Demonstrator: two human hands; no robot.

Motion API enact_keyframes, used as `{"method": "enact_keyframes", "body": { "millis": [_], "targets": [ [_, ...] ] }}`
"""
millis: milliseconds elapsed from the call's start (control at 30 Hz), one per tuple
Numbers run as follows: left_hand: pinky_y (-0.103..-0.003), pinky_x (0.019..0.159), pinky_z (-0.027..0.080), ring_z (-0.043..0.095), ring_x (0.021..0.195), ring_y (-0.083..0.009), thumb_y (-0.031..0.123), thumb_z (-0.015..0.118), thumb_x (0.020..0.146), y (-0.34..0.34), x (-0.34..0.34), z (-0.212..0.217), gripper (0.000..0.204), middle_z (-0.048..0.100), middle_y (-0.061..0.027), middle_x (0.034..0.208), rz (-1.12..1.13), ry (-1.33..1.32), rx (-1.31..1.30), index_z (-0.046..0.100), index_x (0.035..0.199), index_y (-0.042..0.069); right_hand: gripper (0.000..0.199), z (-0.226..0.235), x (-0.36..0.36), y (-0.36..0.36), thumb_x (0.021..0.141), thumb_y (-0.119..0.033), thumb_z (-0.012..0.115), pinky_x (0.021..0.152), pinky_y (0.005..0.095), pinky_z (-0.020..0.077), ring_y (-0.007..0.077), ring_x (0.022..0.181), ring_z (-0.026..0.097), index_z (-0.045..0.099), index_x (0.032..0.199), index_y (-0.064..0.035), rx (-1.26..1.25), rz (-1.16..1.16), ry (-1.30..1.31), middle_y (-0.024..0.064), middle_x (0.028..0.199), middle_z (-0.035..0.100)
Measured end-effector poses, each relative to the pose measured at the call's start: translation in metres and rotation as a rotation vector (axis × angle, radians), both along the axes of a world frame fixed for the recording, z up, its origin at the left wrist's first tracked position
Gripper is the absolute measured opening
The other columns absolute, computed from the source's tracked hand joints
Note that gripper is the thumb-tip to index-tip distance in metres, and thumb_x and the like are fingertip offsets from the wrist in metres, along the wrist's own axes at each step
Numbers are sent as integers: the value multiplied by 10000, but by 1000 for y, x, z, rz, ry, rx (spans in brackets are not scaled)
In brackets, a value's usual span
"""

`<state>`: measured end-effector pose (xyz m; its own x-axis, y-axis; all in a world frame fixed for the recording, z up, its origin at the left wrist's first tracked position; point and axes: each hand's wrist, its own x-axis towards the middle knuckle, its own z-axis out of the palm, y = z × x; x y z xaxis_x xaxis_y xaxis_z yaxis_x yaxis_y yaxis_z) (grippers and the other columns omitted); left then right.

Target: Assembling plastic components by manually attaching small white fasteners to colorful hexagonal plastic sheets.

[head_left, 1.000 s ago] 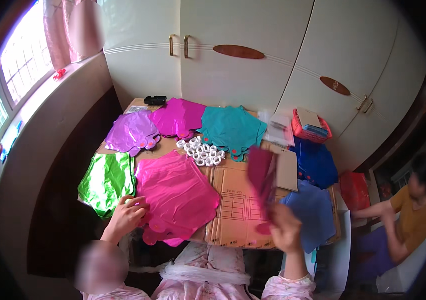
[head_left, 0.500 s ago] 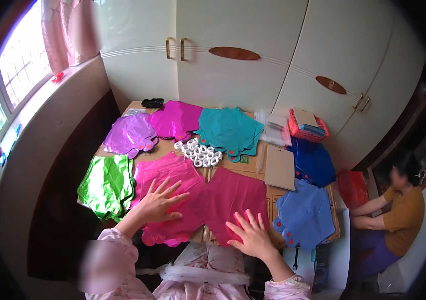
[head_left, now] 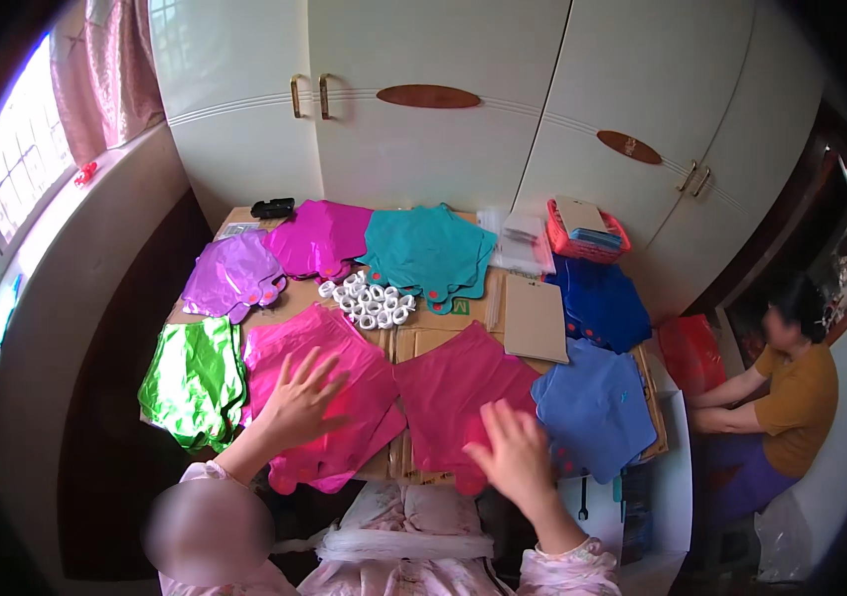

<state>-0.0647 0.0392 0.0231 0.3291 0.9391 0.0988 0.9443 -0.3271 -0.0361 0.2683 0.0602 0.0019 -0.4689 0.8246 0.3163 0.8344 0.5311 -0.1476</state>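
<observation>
Two lots of flat, shiny pink foil shapes lie side by side along the near edge of the table. Over the pile of bright pink foil shapes [head_left: 354, 437] on the left is my left hand [head_left: 299, 405], fingers spread, holding nothing. A darker pink foil shape [head_left: 453, 382] lies flat to the right of that pile. My right hand [head_left: 515, 459] hovers at or just above its right side, fingers stretched out and slightly blurred. Whether either palm touches the foil, I cannot tell. Part of the darker shape's lower edge is hidden behind my right hand.
Around them lie piles of green [head_left: 193, 382], lilac [head_left: 234, 268], magenta [head_left: 319, 236], teal [head_left: 428, 248], dark blue [head_left: 602, 303] and light blue foil shapes [head_left: 597, 407]. White rings [head_left: 374, 301], a beige board [head_left: 535, 318] and a red basket [head_left: 582, 238] stand among them. Another person [head_left: 791, 397] sits at right.
The darker pink shape has shifted right, away from the bright pink pile. My right hand has moved right with it. The whole view has shifted slightly.
</observation>
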Motion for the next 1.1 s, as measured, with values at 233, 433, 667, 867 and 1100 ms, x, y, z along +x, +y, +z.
{"method": "enact_keyframes", "body": {
  "millis": [233, 433, 667, 867, 1100],
  "targets": [
    [-495, 1042, 255, 319, 1295, -288, 461, 545, 803, 45, 77, 2, 586, 416, -129, 1337, -474, -39, -25, 504, 1236, 67, 380, -9, 58, 40, 769, -252, 642, 808, 391, 482, 329, 966, 580, 564, 1036, 7, -123, -429, -103, 182, 1054, 599],
    [-416, 993, 335, 456, 1176, -273, 378, 583, 775, 106, 142, -2, 494, 519, -108, 1211, -559, 60, -132, 540, 1154, 64, 168, -22, 67, 37, 809, -180, 575, 609, 396, 507, 306, 659, 622, 585, 715, -41, 27, -429, -25, 127, 716, 625],
    [-390, 883, 410, 540, 1040, -255, 279, 562, 784, 115, 227, -33, 424, 553, -88, 1156, -697, -123, -73, 541, 1157, 79, 153, -26, 80, 35, 793, -163, 636, 568, 346, 477, 253, 617, 622, 633, 759, -14, -65, -476, 502, 133, 695, 641],
    [-378, 887, 406, 516, 1084, -244, 247, 563, 792, 112, 250, -33, 413, 548, -90, 1165, -821, -261, 20, 531, 1171, 85, 89, -36, 105, 37, 797, -56, 649, 598, 230, 452, 75, 659, 567, 628, 800, 31, -209, -496, 1056, 29, 729, 631],
    [-382, 863, 419, 523, 1070, -224, 232, 609, 762, 114, 255, -43, 425, 531, -80, 1171, -807, -236, -77, 525, 1153, 86, 198, -36, 127, 27, 803, 10, 617, 614, 192, 449, 66, 702, 561, 574, 995, 22, -682, -330, 1357, 43, 816, 623]
  ]
}}
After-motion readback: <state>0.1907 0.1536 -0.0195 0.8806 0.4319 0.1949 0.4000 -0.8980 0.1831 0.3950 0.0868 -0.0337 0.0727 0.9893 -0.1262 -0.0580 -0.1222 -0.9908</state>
